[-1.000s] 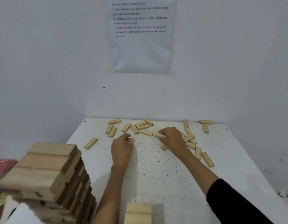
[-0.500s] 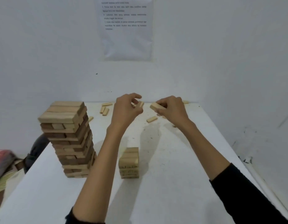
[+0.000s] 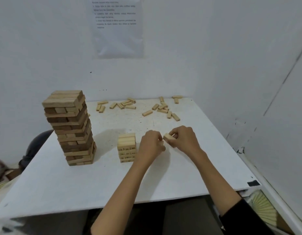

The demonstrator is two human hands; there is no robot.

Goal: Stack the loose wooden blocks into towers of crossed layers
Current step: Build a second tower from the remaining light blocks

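While poised close together at 3 o'clock of the short tower [image 3: 126, 146], busy with one pale block [image 3: 167, 137]: pinched in the right hand [image 3: 184, 141], fingers and thumb curled round it, one end poking out toward 9 o'clock. Right beside that end, the left hand [image 3: 151, 146], fingers curled inward; cannot tell whether holding a second block or nothing, knuckles hiding the grip.

Short tower at mid-desk, pale layers crossed, black numbers printed on the near faces. At 9 o'clock of it, well apart, a tall tower [image 3: 70, 128] of mixed pale and dark blocks, layers crossed, slightly twisted. Toward 12 o'clock, near the far edge of the white desk [image 3: 62, 184], loose blocks [image 3: 147, 113] strewn in two clusters. On the wall beyond, a printed sheet [image 3: 116, 28], text too blurred to read. At 5 o'clock, a black sleeve [image 3: 245, 216] on the right forearm.
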